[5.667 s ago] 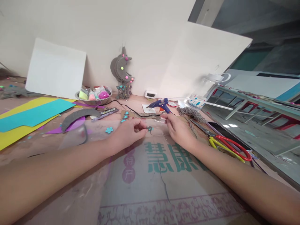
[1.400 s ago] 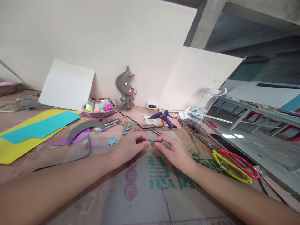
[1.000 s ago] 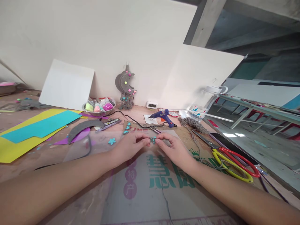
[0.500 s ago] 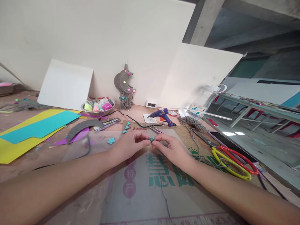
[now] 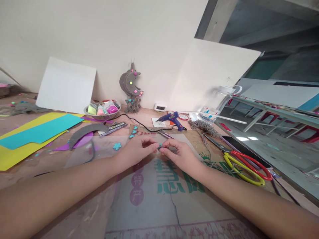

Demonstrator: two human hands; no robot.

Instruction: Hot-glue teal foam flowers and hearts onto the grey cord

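My left hand (image 5: 138, 148) and my right hand (image 5: 181, 153) meet over the cardboard sheet (image 5: 139, 222), fingertips pinched together on a small teal piece (image 5: 160, 145). Fingers cover most of it, so its exact shape cannot be made out. Below the hands a thin grey yarn (image 5: 175, 210) runs down over the cardboard; whether it joins the piece is hidden. Beside my left wrist lies a teal flower cutout (image 5: 117, 146). Several small teal heart-like pieces (image 5: 133, 132) sit in a column beyond that hand.
A blue glue gun (image 5: 174, 120) with its cord lies ahead. Scissors (image 5: 245, 166), a phone (image 5: 243, 149) and a grey yarn bundle (image 5: 205, 127) are at right. Left are coloured sheets (image 5: 47, 131), a grey crescent (image 5: 86, 131) and a clay bowl (image 5: 102, 116). A moon ornament (image 5: 130, 84) hangs behind.
Both hands stay pinched at the teal piece, with only a slight shift of the fingertips. The whole view has moved a little, so things appear slightly higher and further left.
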